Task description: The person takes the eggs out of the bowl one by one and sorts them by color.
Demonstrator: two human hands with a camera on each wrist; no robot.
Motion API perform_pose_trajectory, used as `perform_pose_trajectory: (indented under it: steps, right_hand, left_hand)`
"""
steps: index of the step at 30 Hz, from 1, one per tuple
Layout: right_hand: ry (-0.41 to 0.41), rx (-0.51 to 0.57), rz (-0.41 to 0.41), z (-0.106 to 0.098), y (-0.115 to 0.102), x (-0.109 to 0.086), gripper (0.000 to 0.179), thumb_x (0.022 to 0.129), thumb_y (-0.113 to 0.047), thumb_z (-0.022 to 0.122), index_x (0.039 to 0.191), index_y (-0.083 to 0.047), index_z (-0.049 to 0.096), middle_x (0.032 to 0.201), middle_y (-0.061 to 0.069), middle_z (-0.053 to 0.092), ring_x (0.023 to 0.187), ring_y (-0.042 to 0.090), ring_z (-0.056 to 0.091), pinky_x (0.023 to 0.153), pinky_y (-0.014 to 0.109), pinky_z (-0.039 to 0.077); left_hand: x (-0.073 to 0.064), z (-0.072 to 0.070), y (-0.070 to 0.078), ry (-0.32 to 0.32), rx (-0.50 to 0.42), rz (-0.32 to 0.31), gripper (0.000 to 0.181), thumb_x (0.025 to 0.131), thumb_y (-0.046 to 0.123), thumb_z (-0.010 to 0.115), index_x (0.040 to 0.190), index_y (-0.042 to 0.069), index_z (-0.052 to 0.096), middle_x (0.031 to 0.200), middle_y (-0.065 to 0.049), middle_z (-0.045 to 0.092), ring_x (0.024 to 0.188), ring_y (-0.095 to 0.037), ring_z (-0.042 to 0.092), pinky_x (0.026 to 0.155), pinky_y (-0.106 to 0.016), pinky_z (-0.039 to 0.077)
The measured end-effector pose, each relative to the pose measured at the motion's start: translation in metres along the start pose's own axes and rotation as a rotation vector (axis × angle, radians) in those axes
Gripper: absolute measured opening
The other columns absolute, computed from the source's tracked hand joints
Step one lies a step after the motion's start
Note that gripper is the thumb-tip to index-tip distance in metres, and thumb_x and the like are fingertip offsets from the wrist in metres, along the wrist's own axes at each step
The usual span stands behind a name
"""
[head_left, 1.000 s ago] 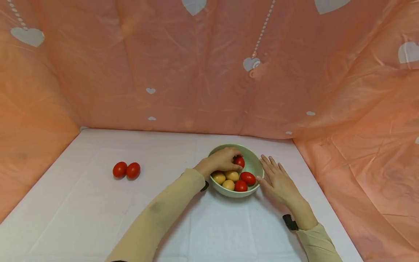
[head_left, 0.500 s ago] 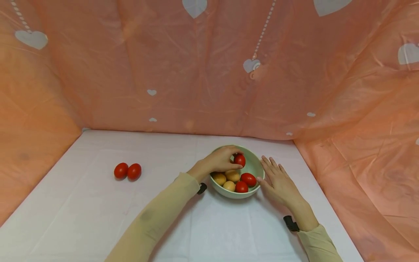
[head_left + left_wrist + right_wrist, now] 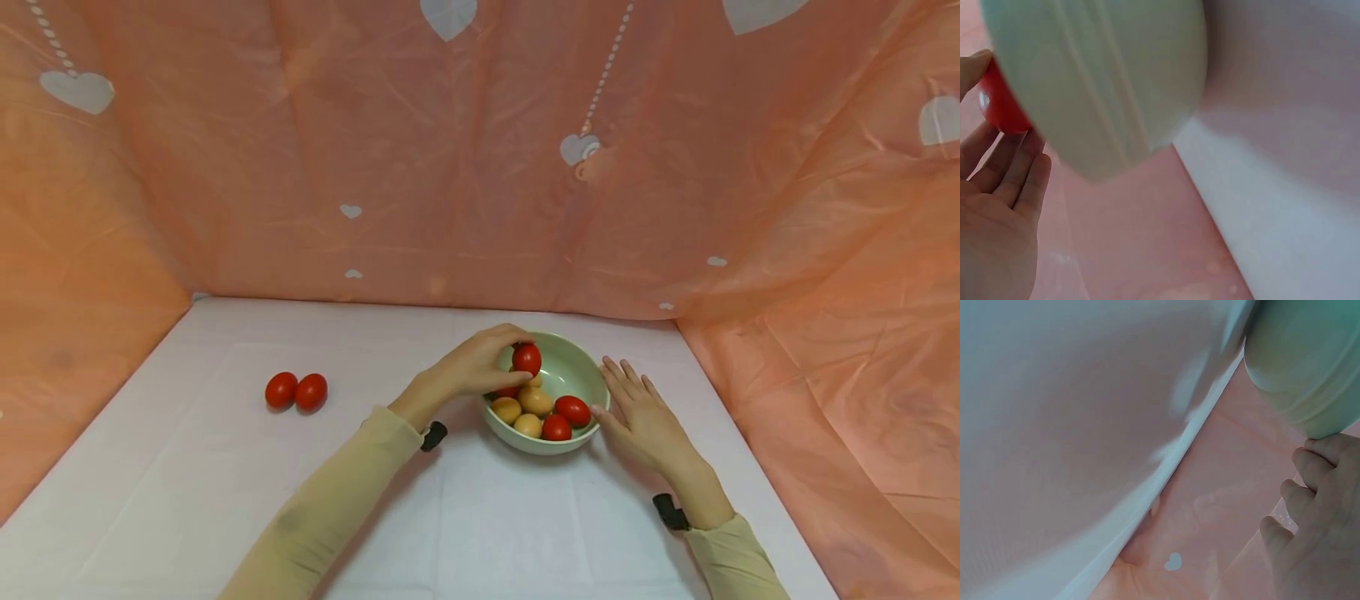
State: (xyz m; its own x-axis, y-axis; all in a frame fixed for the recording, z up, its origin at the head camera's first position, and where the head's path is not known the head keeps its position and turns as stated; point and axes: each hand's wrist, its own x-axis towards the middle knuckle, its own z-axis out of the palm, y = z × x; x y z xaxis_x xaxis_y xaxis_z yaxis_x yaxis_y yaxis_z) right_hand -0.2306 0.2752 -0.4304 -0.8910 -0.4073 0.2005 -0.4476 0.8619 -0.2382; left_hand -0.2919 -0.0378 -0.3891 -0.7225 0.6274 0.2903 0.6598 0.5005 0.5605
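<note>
My left hand [image 3: 483, 358] pinches a glossy red tomato [image 3: 527, 360] between thumb and fingers, above the left part of a pale green bowl [image 3: 573, 362]. In the left wrist view the bowl's outer wall partly hides that tomato [image 3: 1000, 103]. Inside the bowl lie two red tomatoes, one oval [image 3: 572, 411] and one rounder [image 3: 557, 427], beside several smooth yellowish oval pieces [image 3: 535, 401]. Another bit of red shows under my left hand. With fingers extended, my right hand [image 3: 641, 417] rests against the bowl's right side; in the right wrist view its fingertips touch the outer wall.
Two more red tomatoes, a left one [image 3: 281, 391] and a right one [image 3: 311, 392], lie side by side on the white-covered table [image 3: 187, 467]. Orange-pink cloth [image 3: 450, 183] with pale hearts hangs behind the table and along both sides.
My left hand has drawn the red tomato leftward, from over the bowl's middle to its left part, slightly higher. My right hand has stayed at the bowl's side.
</note>
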Motion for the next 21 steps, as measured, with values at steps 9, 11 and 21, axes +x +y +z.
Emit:
perform_pose_trajectory:
  steps: [9,11,21]
  right_hand:
    - [0.002,-0.001,0.001,0.001,0.000,0.000,0.074,0.105,-0.042,0.057,0.160,0.001,0.034,0.169,0.016,0.027,0.157,0.042,0.018,0.123,0.064,0.017]
    - [0.004,0.001,0.002,0.001,0.000,0.000,0.074,0.105,-0.042,0.057,0.160,0.000,0.034,0.169,0.016,0.027,0.157,0.041,0.018,0.123,0.064,0.016]
    - [0.005,0.000,-0.001,0.000,-0.001,-0.001,0.074,0.105,-0.042,0.057,0.160,0.001,0.035,0.169,0.017,0.028,0.156,0.043,0.019,0.123,0.065,0.018]
  left_hand:
    - [-0.025,-0.022,-0.006,0.067,0.023,0.041,0.048,0.091,0.021,0.081,0.134,0.006,0.065,0.131,-0.004,0.065,0.124,-0.020,0.061,0.110,-0.037,0.048]
    - [-0.030,-0.027,-0.008,0.079,0.039,0.045,0.048,0.091,0.021,0.081,0.134,0.006,0.065,0.131,-0.004,0.065,0.124,-0.020,0.061,0.110,-0.037,0.047]
    - [-0.061,-0.049,-0.018,0.108,0.150,0.020,0.053,0.089,0.021,0.082,0.136,0.003,0.063,0.134,-0.009,0.064,0.127,-0.025,0.059,0.111,-0.044,0.047]
